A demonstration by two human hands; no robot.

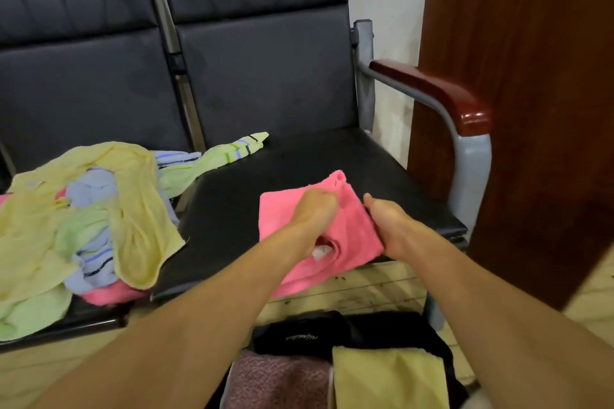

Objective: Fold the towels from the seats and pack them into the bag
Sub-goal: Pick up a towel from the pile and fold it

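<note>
A pink towel (pixel 352 226), partly folded, lies at the front of the right black seat (pixel 265 176) and hangs a little over its edge. My left hand (pixel 315 209) rests on top of the pink towel with curled fingers gripping its cloth. My right hand (pixel 388 222) holds the towel's right edge. On the left seat sits a heap of unfolded towels (pixel 83 219): yellow, green, lilac striped and pink. Below me a black bag (pixel 365 335) stands open on the floor, with a folded mauve towel (pixel 279 378) and a folded yellow towel (pixel 388 378) inside.
A green striped towel (pixel 229 153) trails from the heap onto the right seat. A grey metal armrest with a red-brown wooden top (pixel 438 93) bounds the seat on the right. Dark wooden boards (pixel 531 109) lean against the wall beyond it.
</note>
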